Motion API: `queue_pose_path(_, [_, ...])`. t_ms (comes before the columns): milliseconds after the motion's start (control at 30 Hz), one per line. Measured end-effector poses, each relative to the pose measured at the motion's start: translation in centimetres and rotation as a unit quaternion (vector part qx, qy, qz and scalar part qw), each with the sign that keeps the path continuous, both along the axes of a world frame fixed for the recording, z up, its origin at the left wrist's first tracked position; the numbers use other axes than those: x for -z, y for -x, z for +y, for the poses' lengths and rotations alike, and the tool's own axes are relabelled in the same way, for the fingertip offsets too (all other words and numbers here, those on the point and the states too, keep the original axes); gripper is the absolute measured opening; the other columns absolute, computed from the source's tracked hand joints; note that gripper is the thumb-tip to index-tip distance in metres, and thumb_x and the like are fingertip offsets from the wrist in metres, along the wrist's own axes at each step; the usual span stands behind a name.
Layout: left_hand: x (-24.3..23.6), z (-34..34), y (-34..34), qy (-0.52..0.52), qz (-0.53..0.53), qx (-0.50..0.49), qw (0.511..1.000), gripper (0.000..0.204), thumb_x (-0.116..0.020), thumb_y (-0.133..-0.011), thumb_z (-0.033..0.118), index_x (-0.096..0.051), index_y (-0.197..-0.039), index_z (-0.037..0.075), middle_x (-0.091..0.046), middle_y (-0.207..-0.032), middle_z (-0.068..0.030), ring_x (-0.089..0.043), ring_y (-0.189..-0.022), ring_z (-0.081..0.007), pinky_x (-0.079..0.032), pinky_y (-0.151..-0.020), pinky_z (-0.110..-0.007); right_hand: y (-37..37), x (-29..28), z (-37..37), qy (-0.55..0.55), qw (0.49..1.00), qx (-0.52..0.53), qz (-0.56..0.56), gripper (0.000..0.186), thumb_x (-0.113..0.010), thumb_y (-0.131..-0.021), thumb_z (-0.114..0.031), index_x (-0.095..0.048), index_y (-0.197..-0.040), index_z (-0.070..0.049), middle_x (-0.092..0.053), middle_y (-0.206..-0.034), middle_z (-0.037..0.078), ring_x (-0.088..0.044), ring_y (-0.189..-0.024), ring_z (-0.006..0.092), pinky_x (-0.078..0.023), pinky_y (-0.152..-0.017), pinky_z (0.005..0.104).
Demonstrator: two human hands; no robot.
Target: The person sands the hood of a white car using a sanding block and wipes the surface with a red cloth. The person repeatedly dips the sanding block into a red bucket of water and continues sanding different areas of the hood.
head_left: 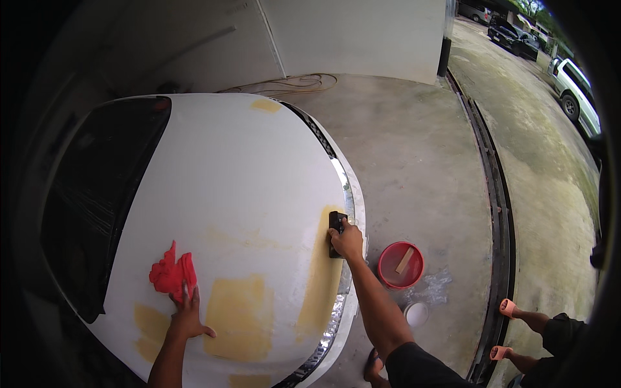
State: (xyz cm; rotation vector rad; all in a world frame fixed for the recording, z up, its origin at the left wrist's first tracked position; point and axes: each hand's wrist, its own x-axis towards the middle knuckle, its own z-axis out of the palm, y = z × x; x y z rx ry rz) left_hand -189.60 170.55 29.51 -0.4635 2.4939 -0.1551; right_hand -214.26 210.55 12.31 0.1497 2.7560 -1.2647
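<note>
A white car hood [239, 168] fills the middle of the view, with several yellowish filler patches [239, 317] on it. My right hand [348, 239] grips a black sanding block [334, 234], which rests on the long filler strip [317, 278] along the hood's front edge. On the left part of the hood lies a crumpled red cloth [169, 275]. My left hand [185, 318] is flat and open beside it, thumb spread, with the fingertips touching the cloth's near side.
Beyond the front bumper, a red bucket [383, 266] holds cloudy water and a wooden strip [405, 260]. A white round container [416, 315] and clear plastic [436, 286] lie nearby. Another person in orange slippers [506, 308] stands by the dark floor track [495, 187]. A hose [310, 83] lies along the wall.
</note>
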Motion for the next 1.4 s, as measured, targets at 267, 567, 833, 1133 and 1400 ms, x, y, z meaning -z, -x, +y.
queue_pose_path(267, [-0.4, 0.4, 0.1, -0.012, 0.01, -0.01, 1.0, 0.164, -0.102, -0.043, 0.053, -0.002, -0.167, 0.01, 0.016, -0.172, -0.0177, 0.007, -0.15, -0.0644, -0.047, -0.103, -0.073, -13.0, 3.8, -1.9, -0.051, 0.989, -0.041, 0.136, 0.072, -0.064, -0.097, -0.034, -0.046, -0.144, 0.017, -0.054, -0.126, 0.045, -0.051, -0.119, 0.0543, -0.039, -0.105, 0.0603])
queue_pose_path(567, [-0.6, 0.7, 0.1, -0.021, 0.019, -0.012, 1.0, 0.165, -0.102, -0.042, 0.052, -0.002, -0.166, 0.01, 0.016, -0.172, -0.0183, 0.004, -0.15, -0.0648, -0.048, -0.1, -0.075, -4.6, 1.8, -1.5, -0.074, 0.995, -0.013, 0.071, 0.07, -0.057, -0.101, -0.039, -0.047, -0.144, 0.015, -0.055, -0.114, 0.037, -0.055, -0.103, 0.0505, -0.047, -0.095, 0.0541])
queue_pose_path(833, [-0.2, 0.4, 0.2, 0.002, 0.003, -0.002, 1.0, 0.168, -0.102, -0.04, 0.053, -0.001, -0.166, 0.007, 0.018, -0.172, -0.0209, 0.003, -0.151, -0.0637, -0.045, -0.108, -0.07, -0.9, 2.7, -0.6, -0.044, 0.989, 0.007, 0.144, 0.071, -0.057, -0.102, -0.04, -0.045, -0.142, 0.018, -0.055, -0.115, 0.036, -0.055, -0.101, 0.047, -0.047, -0.093, 0.0519])
queue_pose_path(1133, [-0.3, 0.7, 0.3, 0.018, -0.014, -0.008, 1.0, 0.17, -0.101, -0.04, 0.055, 0.001, -0.166, 0.008, 0.018, -0.171, -0.0205, 0.005, -0.152, -0.0617, -0.045, -0.106, -0.072, -10.2, 1.2, -0.3, -0.05, 0.989, -0.109, 0.086, 0.079, -0.059, -0.101, -0.04, -0.038, -0.146, 0.021, -0.052, -0.118, 0.041, -0.056, -0.104, 0.0541, -0.048, -0.095, 0.0575])
queue_pose_path(1400, [-0.2, 0.4, 0.1, -0.012, 0.005, -0.005, 1.0, 0.169, -0.102, -0.042, 0.051, 0.004, -0.166, 0.009, 0.019, -0.172, -0.0191, 0.004, -0.153, -0.0601, -0.047, -0.104, -0.073, -0.8, 0.6, 0.9, -0.031, 0.999, -0.042, 0.001, 0.077, -0.061, -0.098, -0.044, -0.044, -0.143, 0.016, -0.058, -0.118, 0.039, -0.061, -0.106, 0.0531, -0.053, -0.092, 0.0552])
